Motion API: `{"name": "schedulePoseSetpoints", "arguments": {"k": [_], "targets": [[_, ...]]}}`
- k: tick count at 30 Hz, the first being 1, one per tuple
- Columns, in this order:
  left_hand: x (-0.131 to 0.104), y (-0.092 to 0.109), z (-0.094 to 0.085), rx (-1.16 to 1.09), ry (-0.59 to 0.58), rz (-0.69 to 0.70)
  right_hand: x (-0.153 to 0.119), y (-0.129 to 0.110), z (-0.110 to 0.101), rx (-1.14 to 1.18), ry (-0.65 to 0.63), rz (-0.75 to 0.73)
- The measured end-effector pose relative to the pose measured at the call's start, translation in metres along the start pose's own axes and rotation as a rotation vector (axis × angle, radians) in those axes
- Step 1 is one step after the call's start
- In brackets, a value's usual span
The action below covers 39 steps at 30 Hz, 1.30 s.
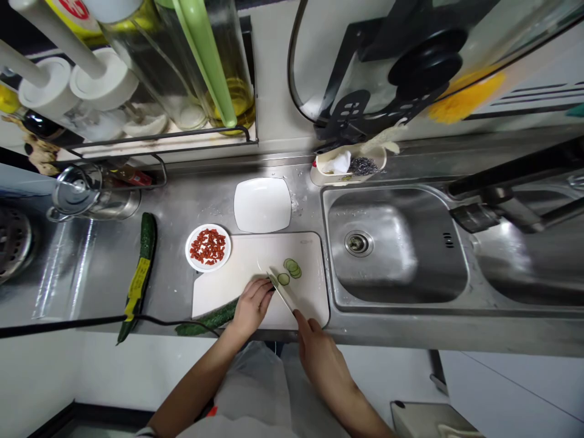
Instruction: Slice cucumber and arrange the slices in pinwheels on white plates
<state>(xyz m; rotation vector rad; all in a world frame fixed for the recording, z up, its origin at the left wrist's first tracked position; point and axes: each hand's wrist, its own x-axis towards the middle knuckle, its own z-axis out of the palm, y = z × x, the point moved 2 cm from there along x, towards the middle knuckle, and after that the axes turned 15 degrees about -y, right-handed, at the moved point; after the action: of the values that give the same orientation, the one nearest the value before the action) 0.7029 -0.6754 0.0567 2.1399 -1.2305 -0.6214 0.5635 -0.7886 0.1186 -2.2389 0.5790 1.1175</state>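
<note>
Partly sliced cucumber (pixel 214 319) pinned on cutting board (pixel 310 248) under left hand (pixel 252 304), nearer grip, curled over it; long axis directed rightward, away from body, toward knife (pixel 283 296). Knife enclosed by right hand (pixel 314 344). Slices (pixel 293 268) located right of blade.

The left hand (pixel 250 305) hides part of one cucumber (pixel 219 316).

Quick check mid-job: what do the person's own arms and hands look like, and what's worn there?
The left hand and right hand are bare and ungloved. The left forearm and right forearm are uncovered too. A pale sleeve edge shows low on the left side, and a pale garment covers the torso.
</note>
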Motion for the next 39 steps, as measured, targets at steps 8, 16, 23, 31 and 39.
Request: {"name": "schedulePoseSetpoints", "arguments": {"k": [8,16,23,31,39], "targets": [[-0.003,-0.004,0.005,0.036,0.013,0.02,-0.005,0.004,0.004,-0.064,-0.022,-0.005],[-0.003,-0.004,0.005,0.038,0.007,0.022,-0.004,0.003,0.0,-0.085,-0.054,0.01],[-0.003,-0.004,0.005,0.047,0.005,0.023,-0.004,0.001,-0.006,-0.107,-0.08,-0.005],[-0.002,-0.004,0.005,0.082,0.018,0.042,0.005,0.001,-0.008,-0.138,-0.077,-0.038],[-0.002,-0.004,0.005,0.089,0.0,0.043,0.013,-0.003,-0.011,-0.137,-0.116,-0.044]]}}
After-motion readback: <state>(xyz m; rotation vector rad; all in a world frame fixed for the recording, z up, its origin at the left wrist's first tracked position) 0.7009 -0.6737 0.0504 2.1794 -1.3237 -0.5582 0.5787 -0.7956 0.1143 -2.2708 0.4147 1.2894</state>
